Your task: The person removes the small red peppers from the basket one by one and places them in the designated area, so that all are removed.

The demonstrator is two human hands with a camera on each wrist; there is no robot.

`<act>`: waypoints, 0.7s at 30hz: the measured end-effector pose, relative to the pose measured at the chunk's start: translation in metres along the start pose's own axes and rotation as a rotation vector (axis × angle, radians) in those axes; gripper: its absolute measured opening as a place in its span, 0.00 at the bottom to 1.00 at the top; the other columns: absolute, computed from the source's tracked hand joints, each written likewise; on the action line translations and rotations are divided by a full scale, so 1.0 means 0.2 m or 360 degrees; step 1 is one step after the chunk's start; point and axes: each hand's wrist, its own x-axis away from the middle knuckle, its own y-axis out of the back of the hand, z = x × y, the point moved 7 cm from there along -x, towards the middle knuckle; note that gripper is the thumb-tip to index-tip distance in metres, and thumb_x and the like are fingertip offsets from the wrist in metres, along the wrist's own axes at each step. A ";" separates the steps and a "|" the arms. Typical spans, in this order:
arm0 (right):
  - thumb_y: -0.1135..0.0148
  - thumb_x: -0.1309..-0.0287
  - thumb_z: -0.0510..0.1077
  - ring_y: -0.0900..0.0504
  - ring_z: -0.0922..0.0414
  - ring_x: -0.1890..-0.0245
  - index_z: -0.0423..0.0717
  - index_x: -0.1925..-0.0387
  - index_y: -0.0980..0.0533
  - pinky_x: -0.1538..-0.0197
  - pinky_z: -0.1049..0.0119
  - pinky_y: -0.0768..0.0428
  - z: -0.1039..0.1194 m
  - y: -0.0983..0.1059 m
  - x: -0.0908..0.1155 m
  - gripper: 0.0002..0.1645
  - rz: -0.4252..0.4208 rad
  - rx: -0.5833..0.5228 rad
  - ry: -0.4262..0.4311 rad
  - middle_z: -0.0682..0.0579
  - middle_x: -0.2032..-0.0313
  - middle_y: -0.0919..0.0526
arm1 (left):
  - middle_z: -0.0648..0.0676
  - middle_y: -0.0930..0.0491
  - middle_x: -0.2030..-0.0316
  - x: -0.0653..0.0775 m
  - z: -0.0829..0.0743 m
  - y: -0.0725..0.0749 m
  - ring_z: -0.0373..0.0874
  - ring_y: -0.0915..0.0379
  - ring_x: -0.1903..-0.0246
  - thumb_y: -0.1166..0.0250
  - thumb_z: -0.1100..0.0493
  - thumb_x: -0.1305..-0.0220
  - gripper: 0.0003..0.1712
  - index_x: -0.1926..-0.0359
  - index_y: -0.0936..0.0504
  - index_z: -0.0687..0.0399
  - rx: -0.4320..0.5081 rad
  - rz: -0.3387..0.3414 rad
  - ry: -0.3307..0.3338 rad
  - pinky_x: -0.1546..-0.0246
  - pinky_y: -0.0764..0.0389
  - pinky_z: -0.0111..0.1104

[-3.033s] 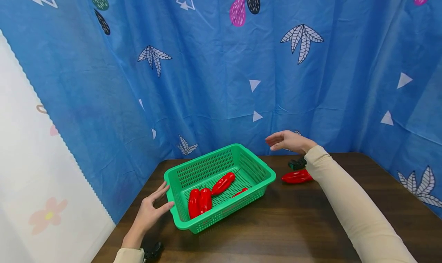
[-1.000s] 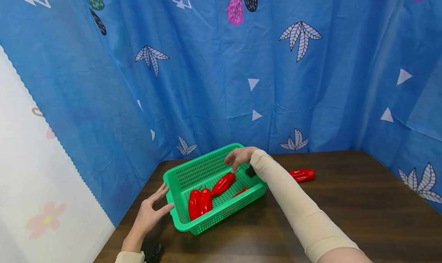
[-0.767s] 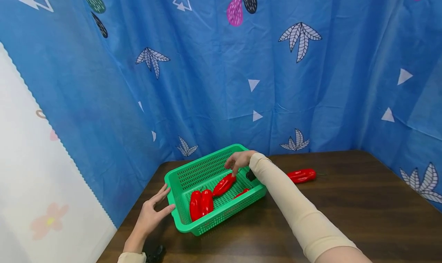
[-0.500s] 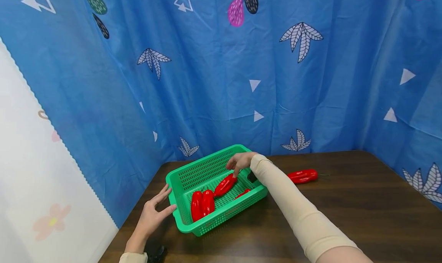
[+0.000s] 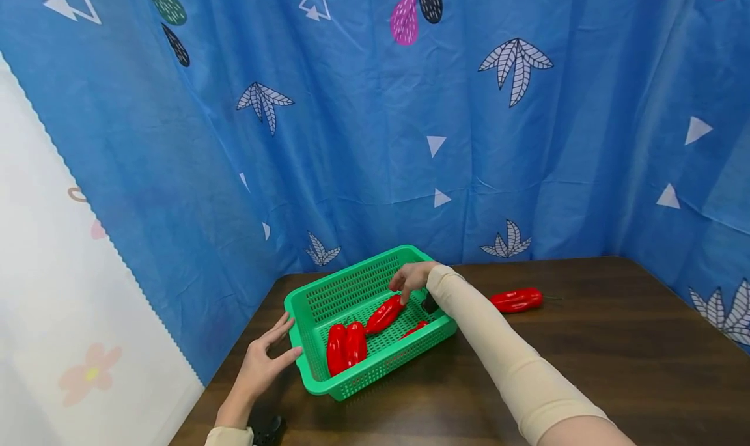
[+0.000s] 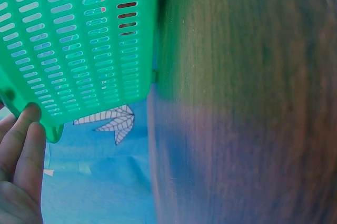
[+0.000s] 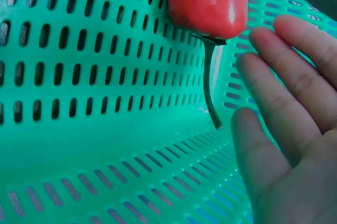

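Observation:
A green perforated basket (image 5: 375,361) sits on the table with several glossy red peppers inside. My left hand (image 5: 260,361) rests against its left end, thumb and fingers spread along the rim and fairly straight. In the left wrist view, those fingertips (image 6: 31,112) touch the rim's handle. My right hand (image 5: 412,278) reaches down into the basket's right half, right by the stem end of the middle pepper (image 5: 385,314). Seen from the right wrist, its loosely bent fingers (image 7: 284,87) lie beside that pepper (image 7: 210,2) and its dangling green stem, gripping nothing.
Two peppers (image 5: 347,347) lie side by side in the basket's left half. Another pepper (image 5: 415,329) is mostly hidden behind the front wall. Outside, a red pepper (image 5: 517,300) lies on the dark wooden table (image 5: 586,342), partly behind the right sleeve. A blue curtain (image 5: 375,140) hangs behind.
My right hand has gone from above the right side of the table leftward into the basket, then slightly lower by the middle pepper. The left hand stays at the rim.

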 end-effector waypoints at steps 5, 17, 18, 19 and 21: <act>0.33 0.38 0.38 0.36 0.46 0.26 0.40 0.28 0.35 0.28 0.54 0.30 -0.01 -0.02 0.00 0.39 0.0043 0.0052 -0.0018 0.44 0.28 0.32 | 0.61 0.38 0.26 0.00 0.00 0.00 0.68 0.45 0.27 0.30 0.58 0.37 0.35 0.30 0.28 0.61 0.0009 -0.0004 -0.0001 0.36 0.36 0.68; 0.34 0.38 0.37 0.32 0.47 0.28 0.42 0.29 0.32 0.30 0.51 0.27 -0.02 -0.04 0.00 0.35 0.0049 0.0009 -0.0074 0.43 0.30 0.29 | 0.62 0.38 0.26 0.00 -0.01 0.00 0.68 0.46 0.27 0.30 0.58 0.37 0.35 0.31 0.28 0.62 0.0029 -0.0001 0.0012 0.36 0.37 0.69; 0.35 0.38 0.36 0.32 0.47 0.29 0.42 0.30 0.31 0.31 0.51 0.27 -0.02 -0.04 0.01 0.35 0.0041 -0.0022 -0.0080 0.42 0.30 0.29 | 0.62 0.38 0.26 0.00 -0.01 0.00 0.68 0.45 0.27 0.30 0.58 0.37 0.35 0.31 0.28 0.62 0.0030 -0.0001 0.0014 0.36 0.37 0.69; 0.35 0.38 0.35 0.31 0.46 0.29 0.41 0.30 0.31 0.31 0.51 0.26 -0.01 -0.05 0.01 0.34 0.0035 -0.0051 -0.0085 0.42 0.30 0.29 | 0.62 0.38 0.26 0.00 0.00 0.00 0.68 0.45 0.27 0.30 0.58 0.37 0.35 0.31 0.28 0.61 0.0029 -0.0001 0.0016 0.36 0.36 0.68; 0.35 0.38 0.34 0.32 0.46 0.29 0.40 0.31 0.30 0.31 0.53 0.26 0.00 -0.05 0.02 0.34 0.0024 -0.0089 -0.0083 0.41 0.31 0.29 | 0.62 0.38 0.26 0.00 0.00 0.00 0.67 0.45 0.27 0.30 0.58 0.37 0.35 0.30 0.28 0.61 0.0026 0.0001 0.0018 0.36 0.36 0.68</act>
